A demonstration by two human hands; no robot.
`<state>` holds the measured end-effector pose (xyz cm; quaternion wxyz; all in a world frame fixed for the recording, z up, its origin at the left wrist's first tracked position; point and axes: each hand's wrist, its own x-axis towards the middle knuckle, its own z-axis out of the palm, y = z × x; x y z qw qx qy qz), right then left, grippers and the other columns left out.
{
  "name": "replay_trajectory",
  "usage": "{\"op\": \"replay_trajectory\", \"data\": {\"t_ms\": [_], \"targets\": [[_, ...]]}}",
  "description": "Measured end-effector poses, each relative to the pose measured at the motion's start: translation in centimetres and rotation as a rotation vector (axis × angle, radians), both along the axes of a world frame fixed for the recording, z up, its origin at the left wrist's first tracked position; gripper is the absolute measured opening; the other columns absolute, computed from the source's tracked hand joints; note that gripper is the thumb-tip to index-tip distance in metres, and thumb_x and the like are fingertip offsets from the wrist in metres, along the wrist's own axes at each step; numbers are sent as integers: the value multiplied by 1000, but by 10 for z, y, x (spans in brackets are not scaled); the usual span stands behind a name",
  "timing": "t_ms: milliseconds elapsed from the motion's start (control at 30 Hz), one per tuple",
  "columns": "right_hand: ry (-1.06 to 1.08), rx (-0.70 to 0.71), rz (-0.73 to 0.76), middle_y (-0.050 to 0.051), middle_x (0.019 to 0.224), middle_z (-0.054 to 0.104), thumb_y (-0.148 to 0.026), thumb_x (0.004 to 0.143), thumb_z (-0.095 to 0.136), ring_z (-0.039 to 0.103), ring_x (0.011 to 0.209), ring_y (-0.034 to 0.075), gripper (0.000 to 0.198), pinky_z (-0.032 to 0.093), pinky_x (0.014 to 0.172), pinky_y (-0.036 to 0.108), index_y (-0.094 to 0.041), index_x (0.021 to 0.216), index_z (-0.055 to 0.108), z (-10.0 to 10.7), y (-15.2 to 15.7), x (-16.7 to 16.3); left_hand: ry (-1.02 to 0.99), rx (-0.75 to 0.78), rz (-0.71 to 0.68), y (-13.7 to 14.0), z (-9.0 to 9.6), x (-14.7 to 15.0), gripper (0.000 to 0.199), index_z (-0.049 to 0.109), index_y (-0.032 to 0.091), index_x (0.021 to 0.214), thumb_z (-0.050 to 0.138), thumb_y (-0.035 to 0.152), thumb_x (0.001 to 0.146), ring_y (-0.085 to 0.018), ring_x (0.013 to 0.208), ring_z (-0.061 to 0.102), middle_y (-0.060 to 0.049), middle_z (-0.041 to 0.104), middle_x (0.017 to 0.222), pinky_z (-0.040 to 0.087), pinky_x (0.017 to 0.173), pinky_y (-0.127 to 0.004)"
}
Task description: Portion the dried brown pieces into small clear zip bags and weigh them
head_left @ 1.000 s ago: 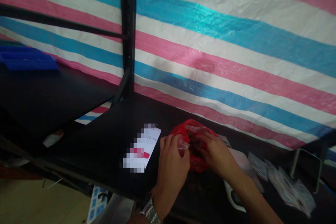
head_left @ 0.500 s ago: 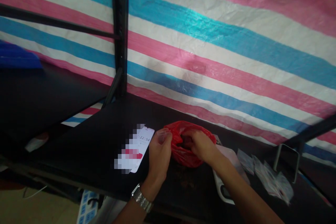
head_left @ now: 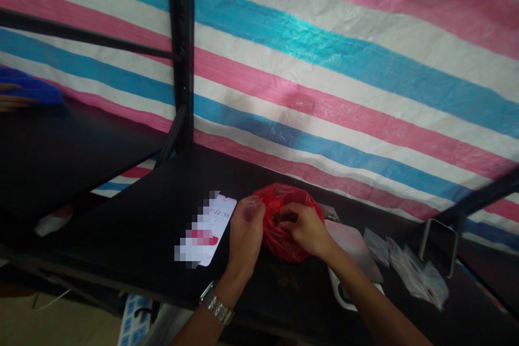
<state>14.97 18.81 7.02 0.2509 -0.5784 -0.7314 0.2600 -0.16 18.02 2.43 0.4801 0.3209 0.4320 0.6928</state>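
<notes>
A red plastic bag lies open on the black shelf, with some dark brown loose material showing inside. My left hand, with a metal-strapped watch on its wrist, is closed at the bag's left rim. Its fingers are pinched on a small clear plastic bag, only partly visible. Over the mouth of the red bag, my right hand has its fingertips pressed together at the brown material. What lies between those fingertips is too small to make out.
A lit phone lies left of my hands. To the right are a white scale, partly behind my right forearm, several clear zip bags and a standing framed panel. Another person's hand rests by blue material at far left.
My right hand has drawn slightly back and left, uncovering more of the brown material. Another person's hand has appeared at the far left. My left hand keeps its pinch.
</notes>
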Motion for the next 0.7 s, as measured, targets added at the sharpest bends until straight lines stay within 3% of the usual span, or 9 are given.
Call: {"op": "replay_trajectory", "data": {"t_ms": [100, 267, 367, 467, 567, 700], "targets": [[114, -34, 5, 7, 100, 84, -12, 80, 70, 79, 94, 23, 22, 60, 90, 35, -17, 99, 80, 0, -6, 5, 131, 58, -3, -4, 3, -2, 32, 73, 18, 111, 72, 37, 84, -29, 105, 72, -10, 76, 109, 55, 102, -51], [296, -26, -53, 11, 112, 84, -33, 86, 77, 80, 104, 28, 29, 62, 97, 44, -20, 112, 79, 5, -23, 25, 448, 201, 113, -13, 7, -7, 29, 75, 24, 121, 70, 27, 92, -32, 132, 57, -11, 63, 133, 40, 120, -54], [460, 26, -153, 12, 117, 83, -43, 83, 83, 79, 109, 29, 37, 61, 102, 47, -22, 113, 78, 9, -34, 37, 703, 341, 135, -17, 5, -9, 31, 69, 27, 132, 59, 22, 103, -29, 132, 58, -10, 65, 137, 43, 117, -52], [534, 106, -177, 11, 120, 82, -43, 82, 84, 78, 113, 29, 40, 60, 107, 47, -24, 116, 76, 19, -44, 37, 841, 433, 84, -19, 2, -8, 32, 63, 28, 135, 53, 18, 106, -27, 127, 61, -7, 71, 132, 46, 113, -48], [443, 159, -103, 8, 119, 81, -33, 87, 79, 77, 111, 26, 32, 60, 107, 45, -26, 118, 74, 32, -54, 22, 958, 494, 54, -20, -2, -4, 37, 60, 26, 136, 50, 10, 104, -27, 123, 61, -8, 72, 129, 48, 108, -47], [94, 330, -17, 6, 122, 77, -10, 89, 68, 74, 114, 23, 36, 58, 109, 41, -28, 119, 77, 44, -62, 1, 1062, 543, 30, -22, -6, 3, 47, 56, 22, 138, 45, 2, 98, -29, 124, 61, -10, 70, 130, 46, 110, -49]]}}
